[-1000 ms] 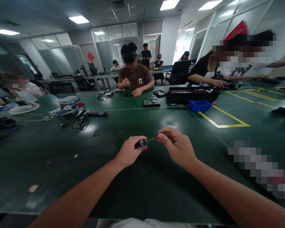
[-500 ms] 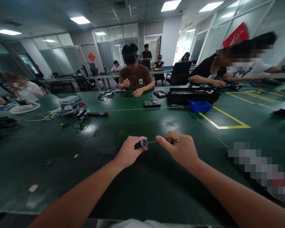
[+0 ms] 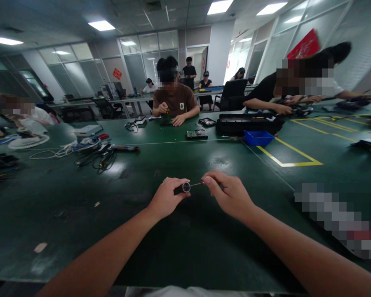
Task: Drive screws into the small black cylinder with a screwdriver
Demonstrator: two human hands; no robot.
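Between the thumb and fingers of my left hand [image 3: 164,199] is a small dark cylinder [image 3: 186,187] with a silvery rim, its round end facing me. My right hand [image 3: 231,193] is closed around a screwdriver [image 3: 202,182]. The thin metal shaft points left and its tip meets the cylinder's right side; whether it sits in a screw I cannot tell. A bit of red shows at the front of the handle, while my fingers hide the rest. Both hands are held over the green table [image 3: 136,243].
Across the table a person [image 3: 176,99] works on small parts. Near them are a hard drive [image 3: 196,134], a long black casing [image 3: 249,123] and a blue bin [image 3: 258,138]. Tangled cables [image 3: 103,156] lie at left. A blurred-out flat object [image 3: 334,218] rests at right.
My right fingers have shifted on the screwdriver, and less of its handle shows. The shaft now slants up slightly to the right. My left hand keeps its hold on the cylinder.
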